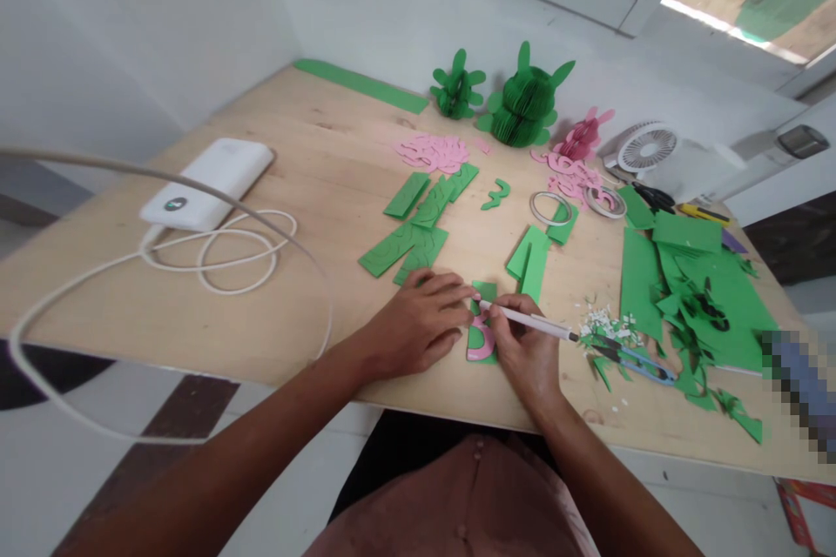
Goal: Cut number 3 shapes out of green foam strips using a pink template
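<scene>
My right hand (530, 359) grips a white pen (535, 322), its tip at the upper part of a curved pink paper cutout (481, 352). Under that cutout lies a small green paper piece (484, 288) near the table's front edge. My left hand (414, 322) rests flat with its fingers stretched out, fingertips touching the cutout and the green piece. Just beyond, folded green strips (534, 265) lie to the right, and green strips with drawn curves (392, 248) lie to the left. A curved green cutout (497, 193) sits farther back.
Pink cutouts (434, 153), tape rolls (550, 209) and paper figures (522, 109) stand or lie toward the wall. Blue-handled snips (643, 364), scraps (610, 326) and green sheets (640, 278) are at right. A white power bank (209, 183) with a looping cable (245, 235) is at left.
</scene>
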Demonstrator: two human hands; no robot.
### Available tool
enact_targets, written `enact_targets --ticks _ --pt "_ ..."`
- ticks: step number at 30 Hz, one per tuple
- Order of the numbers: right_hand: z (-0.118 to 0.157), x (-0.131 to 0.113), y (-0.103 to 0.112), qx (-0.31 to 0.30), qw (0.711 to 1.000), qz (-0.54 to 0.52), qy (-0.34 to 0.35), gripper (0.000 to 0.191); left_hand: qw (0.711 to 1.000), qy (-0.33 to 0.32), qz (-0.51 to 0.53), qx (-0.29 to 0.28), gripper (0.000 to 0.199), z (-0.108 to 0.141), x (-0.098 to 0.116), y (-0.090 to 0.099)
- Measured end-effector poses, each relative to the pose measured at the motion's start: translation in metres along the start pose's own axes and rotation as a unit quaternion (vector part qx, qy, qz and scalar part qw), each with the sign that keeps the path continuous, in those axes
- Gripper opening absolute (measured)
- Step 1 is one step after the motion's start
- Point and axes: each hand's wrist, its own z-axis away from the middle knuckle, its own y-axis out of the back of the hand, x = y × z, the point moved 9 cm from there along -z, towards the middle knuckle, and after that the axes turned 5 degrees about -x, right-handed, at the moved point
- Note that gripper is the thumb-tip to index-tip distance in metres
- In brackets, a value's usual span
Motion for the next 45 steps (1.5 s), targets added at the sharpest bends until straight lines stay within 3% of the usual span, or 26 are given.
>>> enact_targets --ticks 14,45 --pt "-0.001 -0.007 0.0 0.001 0.999 0.037 0.03 0.014 1.0 -0.001 -0.002 0.003 0.016 0.0 0.0 0.0" --pt "0.005 -0.009 0.006 0.011 0.998 0.052 0.021 0.013 1.0 0.001 -0.006 0.001 0.016 0.0 -0.001 -0.002"
